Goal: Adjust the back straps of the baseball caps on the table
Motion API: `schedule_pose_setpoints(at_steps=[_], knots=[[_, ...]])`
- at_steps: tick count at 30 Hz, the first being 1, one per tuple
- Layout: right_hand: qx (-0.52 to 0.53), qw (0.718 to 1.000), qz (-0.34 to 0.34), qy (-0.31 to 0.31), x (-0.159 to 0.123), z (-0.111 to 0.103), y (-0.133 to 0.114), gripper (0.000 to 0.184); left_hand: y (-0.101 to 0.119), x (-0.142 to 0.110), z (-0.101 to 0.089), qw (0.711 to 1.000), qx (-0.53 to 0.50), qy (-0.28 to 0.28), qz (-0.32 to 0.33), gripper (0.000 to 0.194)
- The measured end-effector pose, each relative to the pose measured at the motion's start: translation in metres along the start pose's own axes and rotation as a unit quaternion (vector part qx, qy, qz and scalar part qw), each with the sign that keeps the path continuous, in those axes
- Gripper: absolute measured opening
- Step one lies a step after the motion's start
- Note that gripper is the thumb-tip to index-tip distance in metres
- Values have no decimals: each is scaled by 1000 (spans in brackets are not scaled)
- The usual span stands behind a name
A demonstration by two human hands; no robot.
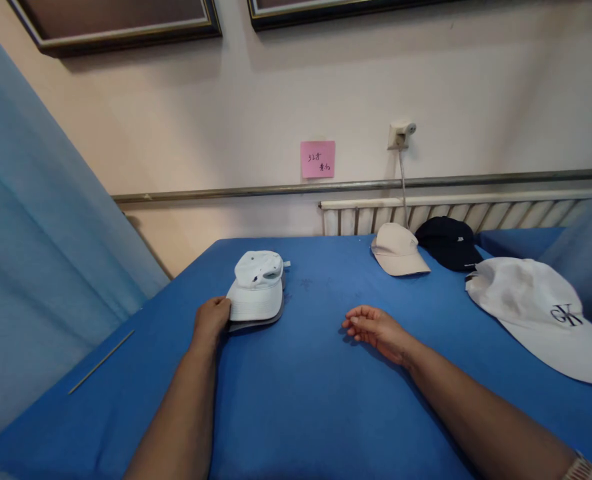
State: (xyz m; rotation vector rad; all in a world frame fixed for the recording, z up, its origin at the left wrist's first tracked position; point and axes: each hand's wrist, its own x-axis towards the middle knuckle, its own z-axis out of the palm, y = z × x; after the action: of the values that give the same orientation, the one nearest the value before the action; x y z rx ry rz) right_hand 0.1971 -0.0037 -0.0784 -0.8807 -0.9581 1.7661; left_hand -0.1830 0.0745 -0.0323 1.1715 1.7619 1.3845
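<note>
Blue sheet (306, 387) fills the view. Left hand (212, 321) curls at the white cap (257, 288), fingers on its brim's left edge. Right hand (376, 330) rests loose and empty, right of the cap, well apart.

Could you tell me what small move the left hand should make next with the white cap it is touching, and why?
Probably close the left hand on the brim of the white cap and lift it slightly. Its fingers already touch the brim's left edge, and a grey brim shows beneath, so it seems stacked on another cap. The right hand rests open on the blue surface, holding nothing.
</note>
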Motion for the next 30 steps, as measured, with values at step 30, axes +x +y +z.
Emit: schedule_pose_setpoints(at_steps=[30], knots=[[3, 801, -245, 546, 45, -153, -35, 32, 8, -111, 153, 887, 58, -387, 243, 19]])
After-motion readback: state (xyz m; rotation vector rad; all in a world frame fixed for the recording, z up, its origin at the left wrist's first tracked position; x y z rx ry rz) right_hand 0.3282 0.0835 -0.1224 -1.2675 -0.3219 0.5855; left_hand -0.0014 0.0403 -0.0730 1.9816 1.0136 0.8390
